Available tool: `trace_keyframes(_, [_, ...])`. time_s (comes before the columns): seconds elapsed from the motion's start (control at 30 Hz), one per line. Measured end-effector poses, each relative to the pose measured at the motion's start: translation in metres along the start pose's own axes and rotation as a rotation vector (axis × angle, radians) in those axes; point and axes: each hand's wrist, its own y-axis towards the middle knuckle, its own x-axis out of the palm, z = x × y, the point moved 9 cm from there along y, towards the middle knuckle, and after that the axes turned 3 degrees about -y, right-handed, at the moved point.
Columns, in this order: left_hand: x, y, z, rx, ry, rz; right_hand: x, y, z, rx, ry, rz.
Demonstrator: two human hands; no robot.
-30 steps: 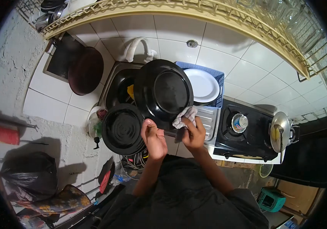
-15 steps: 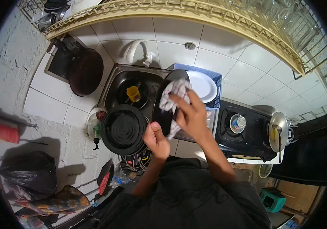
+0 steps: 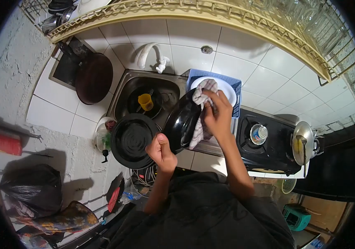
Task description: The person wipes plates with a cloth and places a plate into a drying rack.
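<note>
A glossy black plate (image 3: pixel 181 122) is tilted steeply between my hands, in front of the sink (image 3: pixel 121 89). My left hand (image 3: pixel 162 153) grips its lower left edge, thumb up. In my right hand (image 3: pixel 219 114) is a checked cloth (image 3: pixel 204 97), pressed against the plate's upper right rim and hanging down its side. Beside the tilted plate, to the left, lies a round black ridged lid or plate (image 3: pixel 134 141). A yellow cup (image 3: pixel 145 101) sits in a dark dish inside the sink.
Behind my right hand, a blue basket (image 3: pixel 236 89) holds a white plate (image 3: pixel 226 88). A black stove (image 3: pixel 248 151) with a metal pan (image 3: pixel 303 143) stands right. The white faucet (image 3: pixel 144 56) rises behind the sink; a yellow rack (image 3: pixel 227 14) hangs above.
The black plate has turned from facing me to a steep tilt, showing more of the sink. My right hand has moved the cloth from the lower right edge up to the upper rim.
</note>
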Motion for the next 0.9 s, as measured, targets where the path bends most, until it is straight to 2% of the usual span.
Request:
trace_keyframes(0.07, [-0.003,0.002,-0.001,0.055,-0.004,0.033,0.000,-0.011,-0.023,-0.045,-0.013,-0.027])
trace_keyframes(0.13, [-0.004,0.005,0.001,0.061,0.021,0.018,0.007,-0.023,-0.054,-0.298,0.016,-0.105])
trace_keyframes(0.2, [-0.004,0.007,0.006,0.064,0.043,-0.005,0.004,-0.024,-0.049,-0.299,0.019,-0.097])
trace_keyframes(0.3, [-0.003,0.006,0.012,0.061,0.053,-0.032,-0.009,-0.008,0.017,0.116,0.047,0.050])
trace_keyframes(0.43, [-0.001,0.003,0.007,0.076,0.096,-0.026,-0.007,-0.020,-0.011,-0.005,-0.042,0.003])
trace_keyframes(0.47, [-0.001,0.003,0.007,0.085,0.122,-0.025,-0.003,-0.026,-0.030,-0.163,0.001,0.024])
trace_keyframes(0.53, [0.001,0.005,0.009,0.075,0.127,-0.062,0.000,-0.031,-0.060,-0.341,0.029,-0.072])
trace_keyframes(0.57, [0.002,0.005,0.009,0.070,0.130,-0.080,-0.001,-0.031,-0.054,-0.369,0.048,-0.050])
trace_keyframes(0.7, [0.004,0.002,0.009,0.072,0.127,-0.083,-0.013,-0.015,0.017,0.029,-0.027,0.080])
trace_keyframes(0.8, [0.004,0.003,0.010,0.071,0.130,-0.062,-0.014,-0.024,-0.025,-0.193,-0.009,0.094])
trace_keyframes(0.87, [0.002,0.005,0.009,0.061,0.130,-0.050,-0.005,-0.031,-0.056,-0.357,0.031,-0.037])
trace_keyframes(0.9, [0.004,0.006,0.012,0.068,0.135,-0.071,-0.005,-0.032,-0.052,-0.338,0.015,-0.039])
